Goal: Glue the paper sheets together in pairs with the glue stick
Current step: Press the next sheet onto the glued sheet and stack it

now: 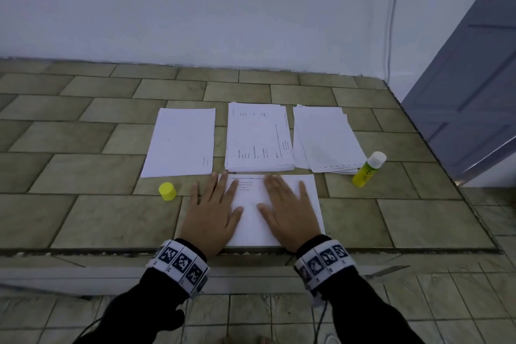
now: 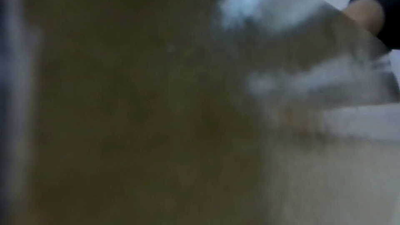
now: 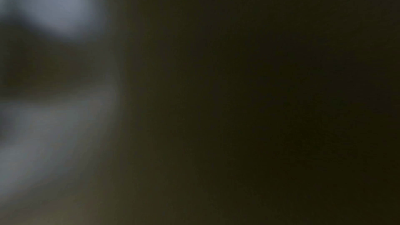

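A white sheet (image 1: 251, 220) with a few printed lines lies at the near edge of the tiled ledge. My left hand (image 1: 213, 209) and my right hand (image 1: 287, 209) both press flat on it, fingers straight and spread. The yellow glue stick (image 1: 368, 170) with its white end lies tilted to the right of the stacks. Its yellow cap (image 1: 167, 191) stands to the left of my left hand. Both wrist views are dark and blurred.
Three paper stacks lie behind the sheet: a blank one (image 1: 181, 142) at left, a printed one (image 1: 259, 138) in the middle, a fanned one (image 1: 326, 139) at right. A grey door (image 1: 474, 78) stands at the right, a white wall (image 1: 223, 8) behind.
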`<action>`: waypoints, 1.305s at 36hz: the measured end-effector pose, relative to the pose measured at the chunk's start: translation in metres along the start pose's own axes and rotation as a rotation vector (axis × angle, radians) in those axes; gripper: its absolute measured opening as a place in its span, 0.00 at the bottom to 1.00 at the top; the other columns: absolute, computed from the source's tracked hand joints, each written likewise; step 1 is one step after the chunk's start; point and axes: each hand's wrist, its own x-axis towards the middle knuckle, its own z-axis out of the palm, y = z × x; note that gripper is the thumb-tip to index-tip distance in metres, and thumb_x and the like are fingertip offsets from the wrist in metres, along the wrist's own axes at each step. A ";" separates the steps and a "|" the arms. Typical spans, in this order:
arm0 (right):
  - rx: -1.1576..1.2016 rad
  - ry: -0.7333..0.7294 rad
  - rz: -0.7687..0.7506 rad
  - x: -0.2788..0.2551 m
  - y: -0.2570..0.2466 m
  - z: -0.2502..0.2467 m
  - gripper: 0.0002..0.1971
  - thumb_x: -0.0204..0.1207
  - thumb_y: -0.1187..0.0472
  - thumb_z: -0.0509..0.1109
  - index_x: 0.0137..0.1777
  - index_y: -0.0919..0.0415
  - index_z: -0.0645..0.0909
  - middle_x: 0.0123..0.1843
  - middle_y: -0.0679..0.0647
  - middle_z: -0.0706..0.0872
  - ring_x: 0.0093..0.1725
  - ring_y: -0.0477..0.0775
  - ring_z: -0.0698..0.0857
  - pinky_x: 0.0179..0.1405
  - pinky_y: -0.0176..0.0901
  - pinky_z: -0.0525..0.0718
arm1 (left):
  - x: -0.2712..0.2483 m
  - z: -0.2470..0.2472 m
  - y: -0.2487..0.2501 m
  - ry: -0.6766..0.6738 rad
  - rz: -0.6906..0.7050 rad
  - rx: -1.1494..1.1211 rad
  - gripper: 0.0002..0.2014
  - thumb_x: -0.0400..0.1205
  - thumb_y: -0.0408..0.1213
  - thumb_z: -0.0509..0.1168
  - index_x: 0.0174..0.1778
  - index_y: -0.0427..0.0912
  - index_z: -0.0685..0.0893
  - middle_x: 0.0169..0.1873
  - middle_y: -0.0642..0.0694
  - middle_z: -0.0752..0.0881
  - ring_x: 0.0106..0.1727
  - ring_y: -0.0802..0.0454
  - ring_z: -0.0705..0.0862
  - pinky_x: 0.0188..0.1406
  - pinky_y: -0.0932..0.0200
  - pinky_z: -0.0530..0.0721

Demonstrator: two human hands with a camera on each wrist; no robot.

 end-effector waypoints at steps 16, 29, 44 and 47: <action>0.184 -0.117 0.226 -0.027 0.051 -0.043 0.31 0.87 0.42 0.44 0.86 0.55 0.48 0.87 0.47 0.48 0.86 0.45 0.46 0.83 0.59 0.40 | 0.000 -0.003 0.000 -0.051 -0.019 -0.038 0.34 0.85 0.59 0.42 0.83 0.43 0.65 0.83 0.36 0.62 0.85 0.41 0.58 0.79 0.30 0.58; 0.042 -0.233 0.037 -0.001 0.044 -0.074 0.28 0.82 0.57 0.65 0.80 0.59 0.62 0.78 0.58 0.69 0.76 0.58 0.69 0.72 0.54 0.73 | -0.001 -0.013 0.001 -0.189 0.004 0.002 0.61 0.66 0.82 0.22 0.86 0.38 0.43 0.85 0.43 0.37 0.85 0.47 0.34 0.80 0.40 0.31; -0.050 -0.187 0.111 0.024 0.051 -0.079 0.10 0.83 0.68 0.56 0.60 0.66 0.74 0.62 0.62 0.76 0.61 0.58 0.76 0.54 0.41 0.73 | -0.002 -0.011 -0.001 -0.177 0.009 0.021 0.59 0.68 0.82 0.26 0.87 0.39 0.44 0.86 0.43 0.39 0.85 0.48 0.35 0.82 0.34 0.36; 0.039 -0.207 0.116 0.024 0.057 -0.091 0.08 0.82 0.69 0.57 0.54 0.61 0.76 0.58 0.61 0.82 0.54 0.58 0.79 0.48 0.41 0.74 | -0.003 -0.011 -0.001 -0.169 0.003 0.010 0.59 0.67 0.82 0.26 0.86 0.40 0.42 0.86 0.44 0.38 0.85 0.49 0.34 0.82 0.36 0.35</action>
